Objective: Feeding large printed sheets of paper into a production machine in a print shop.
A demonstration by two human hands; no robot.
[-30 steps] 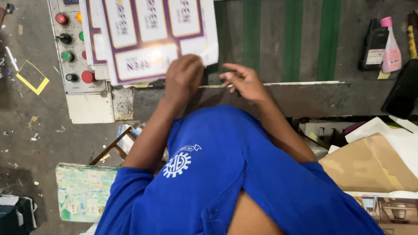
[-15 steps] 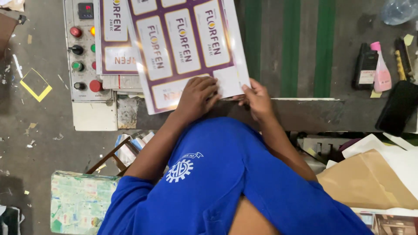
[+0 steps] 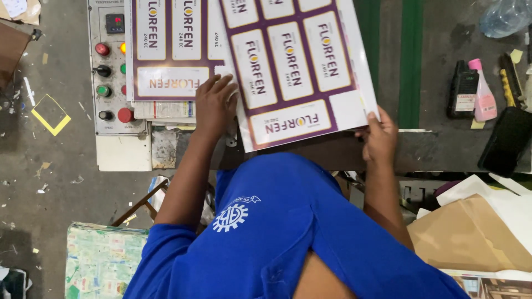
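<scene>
Head view: left hand (image 3: 215, 104) flat, fingers spread on left edge of tilted printed sheet (image 3: 293, 66). Right hand (image 3: 379, 138), grip pinching sheet's lower right corner. Sheet overlapping sheet stack (image 3: 166, 55) beside control panel (image 3: 108, 66). Bottles (image 3: 474, 91) on tabletop (image 3: 432, 149), well right.

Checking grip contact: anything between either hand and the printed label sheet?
Nothing visible. The right hand grips the lower right corner of the printed label sheet directly, and the left hand lies flat at its left edge, partly on the stack of sheets beside it. No other thing sits between hands and sheet.
</scene>
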